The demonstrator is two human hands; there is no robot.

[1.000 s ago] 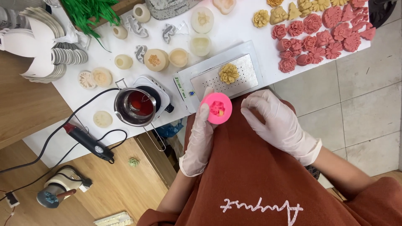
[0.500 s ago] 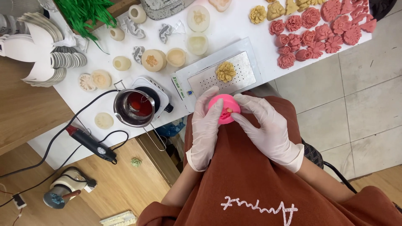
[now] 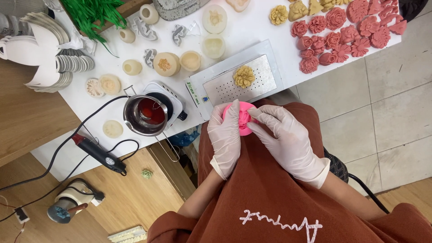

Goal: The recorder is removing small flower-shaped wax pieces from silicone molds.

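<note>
Nearest to the camera, over the lap in the rust-brown apron (image 3: 279, 198), both gloved hands were closed around a pink mould (image 3: 244, 118). The left hand (image 3: 226, 135) cupped it from the side, fingers pressed together along its rim. The right hand (image 3: 288, 137) pinched its opposite edge with the fingertips, probably to bend the soft wall away from what was inside. The mould hung just off the edge of the white table (image 3: 252, 31), not resting on it.

Just beyond, a perforated metal tray (image 3: 261, 85) lay at the table edge with one yellow flower piece (image 3: 244, 76) on it; most of its surface was free. To the left stood a small pot of red liquid (image 3: 145, 114) on a heater, its handle over the edge. Further back lay red flower pieces (image 3: 342, 31) and round cream moulds (image 3: 166, 64).
</note>
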